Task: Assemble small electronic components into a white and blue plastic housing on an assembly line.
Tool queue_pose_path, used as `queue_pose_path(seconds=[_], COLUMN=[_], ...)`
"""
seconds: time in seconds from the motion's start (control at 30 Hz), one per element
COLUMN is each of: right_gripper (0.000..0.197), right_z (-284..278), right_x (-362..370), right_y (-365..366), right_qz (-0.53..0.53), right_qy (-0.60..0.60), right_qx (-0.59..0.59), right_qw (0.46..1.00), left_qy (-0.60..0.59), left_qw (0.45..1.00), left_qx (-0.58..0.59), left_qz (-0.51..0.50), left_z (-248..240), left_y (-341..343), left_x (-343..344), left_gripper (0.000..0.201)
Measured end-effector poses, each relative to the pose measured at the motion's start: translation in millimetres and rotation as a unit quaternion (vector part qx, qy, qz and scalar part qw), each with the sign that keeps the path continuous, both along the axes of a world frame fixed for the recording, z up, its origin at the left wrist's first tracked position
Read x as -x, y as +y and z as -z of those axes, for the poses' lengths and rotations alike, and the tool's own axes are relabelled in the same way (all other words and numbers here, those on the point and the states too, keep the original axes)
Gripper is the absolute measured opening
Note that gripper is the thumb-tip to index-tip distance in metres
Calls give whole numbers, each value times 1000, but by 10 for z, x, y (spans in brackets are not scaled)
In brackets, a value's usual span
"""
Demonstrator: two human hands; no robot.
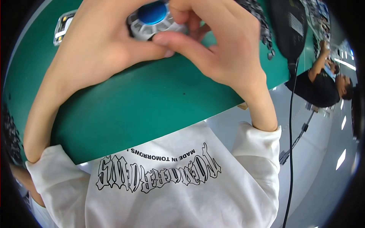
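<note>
A round grey part with spoke-like fins and a shiny blue disc [153, 14] in its middle is held above the green table, near the top edge of the view. My left hand [108, 45] curves round its left and near side, with the thumb along the lower rim. From the right, my right hand [224, 41] closes in with bent fingers, its thumb against the near rim and meeting the left thumb. The upper fingers of both hands run out of view, and whatever lies between the right fingertips is hidden.
The green table [125, 114] slants across. Left of my hands lies a clear-edged case [62, 30]. At right are a heap of small black parts [264, 28] and a black mesh-panelled object [291, 30] with a hanging cable [291, 133]. A person in black [319, 87] sits beyond.
</note>
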State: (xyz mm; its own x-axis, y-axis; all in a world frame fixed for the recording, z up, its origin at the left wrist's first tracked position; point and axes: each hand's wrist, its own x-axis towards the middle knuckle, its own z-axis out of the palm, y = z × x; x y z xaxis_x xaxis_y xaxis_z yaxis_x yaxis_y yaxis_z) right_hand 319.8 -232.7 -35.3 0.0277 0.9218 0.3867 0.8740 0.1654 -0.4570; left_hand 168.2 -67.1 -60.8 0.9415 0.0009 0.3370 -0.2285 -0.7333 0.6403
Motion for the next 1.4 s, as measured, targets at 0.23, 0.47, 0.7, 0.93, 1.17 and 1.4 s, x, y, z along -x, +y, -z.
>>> queue_pose_path(seconds=[0.23, 0.47, 0.7, 0.93, 1.17, 1.4], right_gripper=[16, 13, 15, 15, 15, 13], right_z=[58, 272, 260, 134, -143, -190], right_x=[-887, -1116, -1196, -688, -87, 116], right_y=[-875, -1217, -1058, -908, -271, -4], right_qz=[233, 317, 317, 217, 15, -11], right_qy=[41, -72, -44, 249, 211, 88], right_qx=[-80, 64, 99, -12, 65, 157], right_qw=[968, 943, 942, 944, 975, 984], left_qy=[166, 175, 176, 13, -282, -59], left_qw=[971, 978, 982, 998, 948, 997], left_qx=[-135, -103, -69, -28, -12, 36], left_qz=[-104, -45, 4, 59, 150, 24], left_z=[-408, -327, -279, 386, 502, 442], left_y=[-233, -161, 118, 287, 270, 29], left_x=[-22, 19, 111, -79, -105, 142], left_gripper=[57, 57, 57, 59, 64, 60])
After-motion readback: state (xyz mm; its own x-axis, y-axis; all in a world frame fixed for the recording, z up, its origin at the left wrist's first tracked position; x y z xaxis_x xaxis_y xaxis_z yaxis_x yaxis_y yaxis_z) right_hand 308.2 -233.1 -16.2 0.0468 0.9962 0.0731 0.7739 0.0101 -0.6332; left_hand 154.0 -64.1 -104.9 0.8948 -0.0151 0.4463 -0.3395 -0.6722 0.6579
